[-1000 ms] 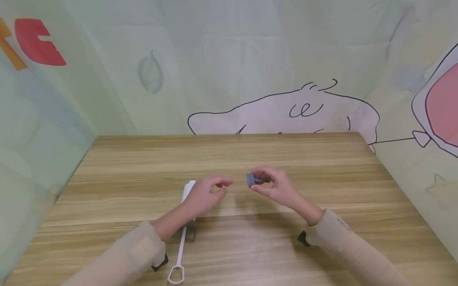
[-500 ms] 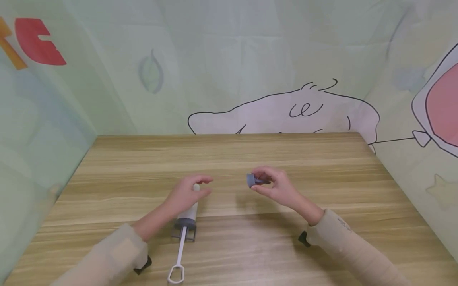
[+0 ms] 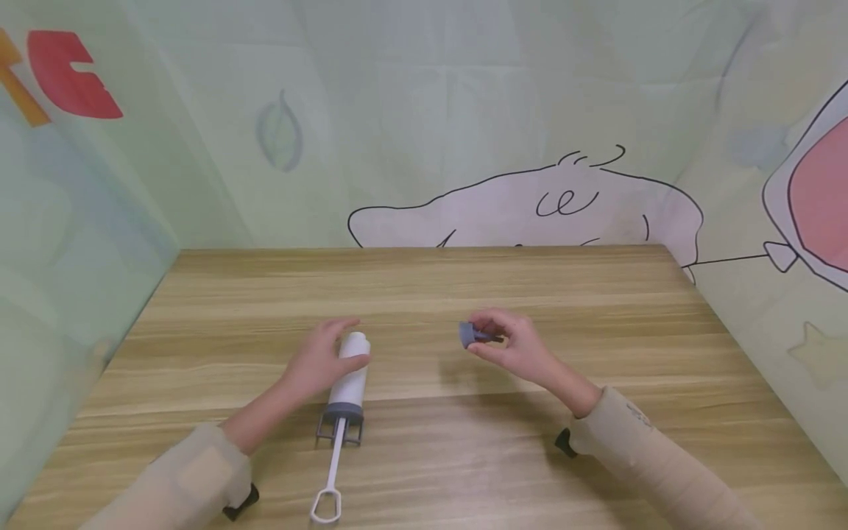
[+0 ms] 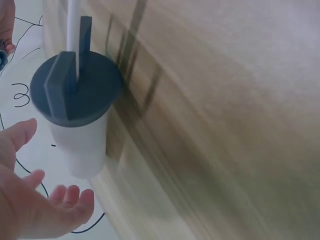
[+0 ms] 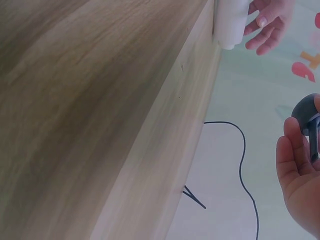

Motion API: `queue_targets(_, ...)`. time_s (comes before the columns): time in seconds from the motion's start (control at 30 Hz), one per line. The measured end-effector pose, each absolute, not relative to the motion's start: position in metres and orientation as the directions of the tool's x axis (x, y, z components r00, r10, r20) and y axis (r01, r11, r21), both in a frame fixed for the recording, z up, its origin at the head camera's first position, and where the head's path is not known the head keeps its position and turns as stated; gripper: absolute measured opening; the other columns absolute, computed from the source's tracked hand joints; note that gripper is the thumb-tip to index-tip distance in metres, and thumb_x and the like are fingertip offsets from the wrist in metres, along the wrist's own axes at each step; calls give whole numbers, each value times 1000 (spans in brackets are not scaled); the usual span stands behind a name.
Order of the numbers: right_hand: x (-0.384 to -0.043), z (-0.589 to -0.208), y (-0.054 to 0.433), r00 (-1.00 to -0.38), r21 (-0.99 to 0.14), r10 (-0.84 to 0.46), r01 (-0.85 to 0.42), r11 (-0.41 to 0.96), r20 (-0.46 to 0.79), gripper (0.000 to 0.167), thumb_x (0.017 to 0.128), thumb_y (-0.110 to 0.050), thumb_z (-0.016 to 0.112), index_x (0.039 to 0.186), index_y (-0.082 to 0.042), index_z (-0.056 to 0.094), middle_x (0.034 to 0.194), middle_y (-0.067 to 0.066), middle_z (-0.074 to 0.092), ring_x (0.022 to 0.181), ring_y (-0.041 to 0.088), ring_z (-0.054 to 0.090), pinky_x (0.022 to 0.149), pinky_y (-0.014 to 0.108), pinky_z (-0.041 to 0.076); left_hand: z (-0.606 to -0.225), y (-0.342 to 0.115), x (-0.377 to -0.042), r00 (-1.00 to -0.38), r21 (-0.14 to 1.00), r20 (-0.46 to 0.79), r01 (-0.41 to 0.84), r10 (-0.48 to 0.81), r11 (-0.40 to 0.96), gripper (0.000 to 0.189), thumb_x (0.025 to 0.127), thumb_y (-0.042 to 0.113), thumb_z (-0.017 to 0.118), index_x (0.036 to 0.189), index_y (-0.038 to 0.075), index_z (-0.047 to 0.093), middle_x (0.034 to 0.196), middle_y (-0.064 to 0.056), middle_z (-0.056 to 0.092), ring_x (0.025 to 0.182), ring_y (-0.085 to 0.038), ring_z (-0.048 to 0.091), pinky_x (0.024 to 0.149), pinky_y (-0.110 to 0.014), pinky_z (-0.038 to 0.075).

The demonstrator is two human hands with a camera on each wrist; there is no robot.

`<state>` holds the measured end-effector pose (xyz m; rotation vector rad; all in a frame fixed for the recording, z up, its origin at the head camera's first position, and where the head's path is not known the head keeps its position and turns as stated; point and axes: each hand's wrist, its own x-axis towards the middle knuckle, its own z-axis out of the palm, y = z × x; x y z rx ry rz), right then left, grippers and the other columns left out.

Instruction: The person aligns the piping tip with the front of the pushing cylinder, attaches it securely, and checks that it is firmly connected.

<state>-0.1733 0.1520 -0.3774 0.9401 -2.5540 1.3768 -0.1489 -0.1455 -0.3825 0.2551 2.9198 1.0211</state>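
the wood-grained counter was spread beneath everything, and on it a white tube was laid on its side, left of the middle. its long axis was aligned roughly front to back, with the far end angled slightly to the right. the near end was fitted with a grey collar, from which a white rod with a loop handle was extended toward the near side. the tube was placed much nearer to the left hand than to the right hand. it was found just to the right of the left palm, overlapped by the thumb in the head view, though a gap was shown from the left wrist. that hand was angled forward and rightward, its fingers loosely spread and wrapped around nothing. the right hand was angled forward and leftward, well apart from the tube, and a small grey cap was pinched between its thumb and fingers. the cap was held above the counter, its broad end turned left and its thin stem turned toward the palm.
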Motion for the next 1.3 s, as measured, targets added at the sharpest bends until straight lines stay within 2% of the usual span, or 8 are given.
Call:
queue_targets(0.23, -173, -379, 154, -817, -744, -475, -532, 404, 326, 31, 75, -9, 69, 103, -2, 59, 92, 12, 64, 80, 19, 61, 71, 27, 52, -389, -149, -141, -991, 602, 27, 123, 133, 789, 71, 69, 24, 73, 128, 1, 41, 125, -25, 44, 111, -40, 43, 87, -52, 40)
queue_targets(0.4, -174, -379, 154, -816, -740, -475, -536, 407, 329, 31, 74, -8, 69, 103, -1, 59, 91, 12, 64, 79, 19, 61, 71, 27, 52, -395, -149, -135, -992, 617, -18, 85, 122, 782, 74, 70, 26, 71, 131, 1, 36, 123, -27, 41, 101, -37, 49, 78, -48, 45)
queue_targets(0.63, -173, -378, 154, -818, -735, -477, -532, 420, 320, 32, 74, -9, 69, 104, -2, 59, 93, 12, 64, 80, 18, 61, 71, 25, 51, -400, -146, -135, -991, 610, -75, 39, 107, 792, 77, 72, 27, 69, 133, 0, 31, 121, -29, 43, 96, -36, 52, 71, -44, 47)
queue_targets(0.87, -172, -379, 155, -825, -738, -478, -520, 430, 303, 33, 75, -12, 68, 105, -3, 59, 94, 12, 64, 80, 18, 61, 71, 26, 51, -401, -143, -135, -991, 632, -74, 42, 114, 774, 73, 72, 22, 69, 130, -4, 34, 120, -26, 47, 99, -34, 51, 76, -44, 46)
queue_targets(1.3, -173, -378, 155, -823, -744, -483, -517, 423, 298, 33, 75, -10, 68, 105, -2, 59, 95, 13, 65, 82, 18, 61, 73, 26, 51, -393, -138, -135, -984, 651, -126, 12, 123, 759, 72, 70, 22, 70, 130, 1, 36, 106, -24, 59, 84, -26, 60, 64, -31, 48)
